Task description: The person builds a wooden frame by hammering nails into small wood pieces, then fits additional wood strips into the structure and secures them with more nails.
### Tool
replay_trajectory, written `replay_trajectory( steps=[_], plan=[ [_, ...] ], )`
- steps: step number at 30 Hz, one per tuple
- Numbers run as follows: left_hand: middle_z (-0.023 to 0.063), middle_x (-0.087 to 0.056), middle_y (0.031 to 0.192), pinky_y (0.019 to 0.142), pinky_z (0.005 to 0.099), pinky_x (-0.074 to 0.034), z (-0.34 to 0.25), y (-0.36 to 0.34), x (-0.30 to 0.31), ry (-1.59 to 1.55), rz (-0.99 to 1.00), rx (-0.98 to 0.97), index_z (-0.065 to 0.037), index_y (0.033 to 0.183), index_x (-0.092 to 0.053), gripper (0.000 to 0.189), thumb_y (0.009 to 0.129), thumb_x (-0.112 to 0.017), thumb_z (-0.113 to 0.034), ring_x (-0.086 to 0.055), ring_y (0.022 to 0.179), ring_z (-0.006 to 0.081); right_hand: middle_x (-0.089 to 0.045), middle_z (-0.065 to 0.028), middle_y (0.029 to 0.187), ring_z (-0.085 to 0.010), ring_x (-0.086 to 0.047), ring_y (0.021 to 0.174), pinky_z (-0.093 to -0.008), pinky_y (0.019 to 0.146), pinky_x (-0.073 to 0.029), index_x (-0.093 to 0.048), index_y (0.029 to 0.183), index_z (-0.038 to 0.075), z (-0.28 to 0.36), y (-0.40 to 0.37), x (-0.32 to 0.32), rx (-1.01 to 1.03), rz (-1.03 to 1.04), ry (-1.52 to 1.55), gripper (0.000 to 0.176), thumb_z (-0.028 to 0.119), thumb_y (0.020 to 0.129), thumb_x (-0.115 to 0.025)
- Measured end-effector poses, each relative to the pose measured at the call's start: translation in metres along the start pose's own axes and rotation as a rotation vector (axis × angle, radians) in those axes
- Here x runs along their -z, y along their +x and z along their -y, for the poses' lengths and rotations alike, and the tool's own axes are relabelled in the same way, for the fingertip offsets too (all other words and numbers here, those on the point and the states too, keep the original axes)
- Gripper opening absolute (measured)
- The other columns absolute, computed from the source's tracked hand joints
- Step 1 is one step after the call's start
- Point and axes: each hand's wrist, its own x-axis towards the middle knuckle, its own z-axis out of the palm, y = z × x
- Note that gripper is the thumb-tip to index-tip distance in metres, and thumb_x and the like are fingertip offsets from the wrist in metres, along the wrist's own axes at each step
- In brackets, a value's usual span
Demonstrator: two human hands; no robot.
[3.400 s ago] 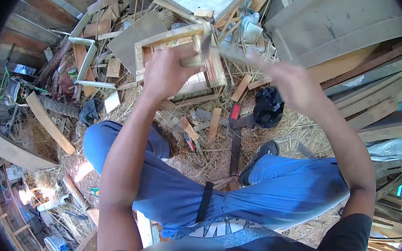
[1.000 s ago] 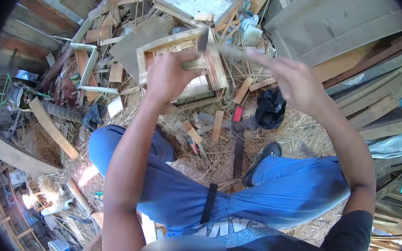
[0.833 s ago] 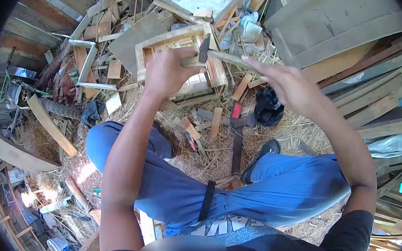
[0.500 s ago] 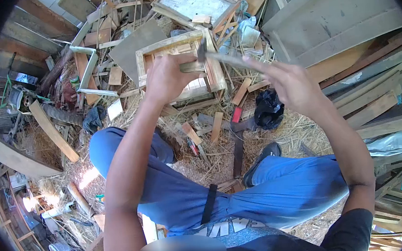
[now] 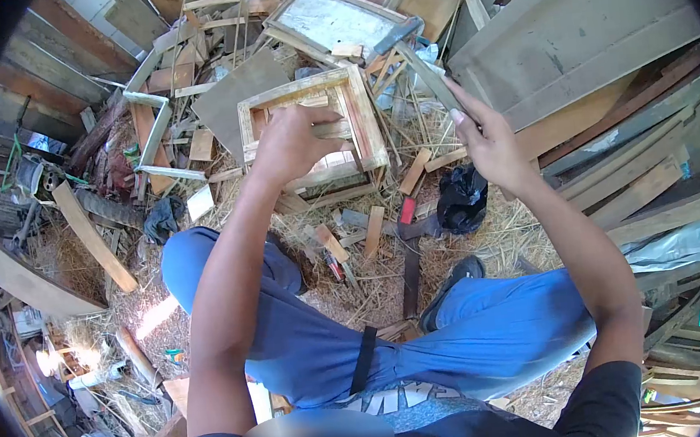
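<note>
A hammer (image 5: 429, 73) is in my right hand (image 5: 490, 139), its fingers wrapped round the lower handle. The dark hammer head is raised up and to the right of a wooden frame (image 5: 367, 120). My left hand (image 5: 296, 143) is over the middle of this frame, thumb and fingers curved toward the inner wooden strips on its right side. Whatever lies between those fingertips is too small to make out. The frame rests above the straw-covered ground, beyond my knees.
A glazed panel (image 5: 335, 18) lies behind the frame. A saw (image 5: 411, 267) with a red part and a black plastic bag (image 5: 460, 199) lie on the straw. A large grey board (image 5: 577, 36) leans at right, and a white-edged frame (image 5: 158, 136) stands left.
The hammer has swung up and to the right, away from the frame, with my right hand. My left hand stays over the frame, which appears slightly lower in view.
</note>
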Motion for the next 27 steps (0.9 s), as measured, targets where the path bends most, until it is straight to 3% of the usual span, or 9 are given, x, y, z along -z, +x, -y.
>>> replay_trajectory(
  steps=[2,5,7,8,11,14,15,22,27],
  plan=[
    [0.0207,-0.078,0.1,0.086,0.0404,-0.056,-0.004,-0.001,0.006,0.002,0.024,0.032,-0.006,0.121,-0.077,0.052,0.075,-0.091,-0.026,-0.076,0.092,0.0331,-0.061,-0.0097,0.084,-0.0147,-0.053,0.073,-0.0347,0.075,-0.05,-0.055,0.15,0.009,-0.019,0.005,-0.007,-0.067,-0.027,-0.019,0.044,0.012,0.106,-0.055],
    [0.0234,-0.077,0.107,0.09,0.0431,-0.056,-0.006,-0.001,0.017,-0.081,0.024,0.038,-0.004,0.118,-0.078,0.053,0.074,-0.092,-0.03,-0.075,0.096,0.0367,-0.064,-0.0105,0.083,-0.0163,-0.056,0.072,-0.035,0.072,-0.049,-0.062,0.139,0.002,-0.025,0.01,-0.029,-0.104,-0.004,0.11,0.037,0.015,0.105,-0.059],
    [0.016,-0.078,0.095,0.083,0.0375,-0.056,-0.007,-0.003,0.026,-0.168,-0.071,-0.037,0.002,0.119,-0.076,0.051,0.077,-0.091,-0.021,-0.074,0.084,0.0228,-0.065,-0.0115,0.082,-0.0167,-0.057,0.072,-0.0352,0.071,-0.049,-0.064,0.134,0.0,-0.033,0.016,-0.045,-0.12,0.028,0.078,0.034,0.016,0.104,-0.06],
    [0.016,-0.078,0.095,0.083,0.0375,-0.056,-0.008,-0.004,0.031,-0.16,-0.077,-0.046,0.002,0.119,-0.076,0.051,0.077,-0.091,-0.021,-0.074,0.084,0.0228,-0.066,-0.0125,0.082,-0.0172,-0.057,0.072,-0.0355,0.071,-0.049,-0.066,0.129,-0.003,-0.037,0.02,-0.054,-0.145,0.061,0.045,0.033,0.017,0.103,-0.061],
    [0.0003,-0.071,0.092,0.076,0.028,-0.052,-0.012,-0.008,0.048,-0.447,-0.003,0.068,0.007,0.119,-0.074,0.044,0.081,-0.089,-0.009,-0.057,0.083,0.0066,-0.071,-0.0167,0.087,-0.0217,-0.065,0.076,-0.0378,0.074,-0.051,-0.067,0.124,-0.004,-0.053,0.026,-0.087,-0.074,0.041,0.092,0.032,0.018,0.101,-0.063],
    [-0.0009,-0.069,0.093,0.075,0.0274,-0.052,0.0,-0.011,0.054,-0.468,-0.031,0.029,0.006,0.121,-0.073,0.044,0.082,-0.088,-0.007,-0.057,0.083,0.0067,-0.074,-0.0192,0.092,-0.027,-0.071,0.083,-0.0402,0.078,-0.053,-0.067,0.122,-0.004,-0.069,0.036,-0.105,0.014,0.018,-0.024,0.031,0.016,0.099,-0.062],
    [0.0043,-0.076,0.098,0.079,0.0294,-0.055,-0.004,-0.014,0.061,-0.512,-0.017,0.052,0.006,0.123,-0.072,0.047,0.082,-0.089,-0.01,-0.065,0.086,0.0083,-0.075,-0.0219,0.097,-0.0323,-0.074,0.091,-0.042,0.083,-0.055,-0.067,0.122,-0.005,-0.064,0.039,-0.106,-0.062,0.038,0.01,0.032,0.015,0.098,-0.062],
    [0.0033,-0.073,0.111,0.088,0.0263,-0.054,0.027,-0.018,0.07,-0.825,-0.058,-0.022,0.001,0.127,-0.069,0.048,0.082,-0.086,0.002,-0.067,0.099,0.0094,-0.074,-0.0247,0.1,-0.0378,-0.073,0.095,-0.0418,0.085,-0.055,-0.068,0.125,-0.003,-0.074,0.07,-0.125,-0.029,0.203,-0.171,0.033,0.01,0.095,-0.066],
    [0.0051,-0.072,0.118,0.093,0.0278,-0.054,0.034,-0.021,0.076,-0.921,-0.103,-0.033,0.0,0.126,-0.065,0.048,0.082,-0.084,0.005,-0.067,0.106,0.0111,-0.071,-0.0253,0.111,-0.0413,-0.068,0.103,-0.0456,0.091,-0.053,-0.066,0.129,-0.001,-0.083,0.076,-0.145,0.058,0.265,-0.174,0.043,-0.005,0.086,-0.067]
  ],
)
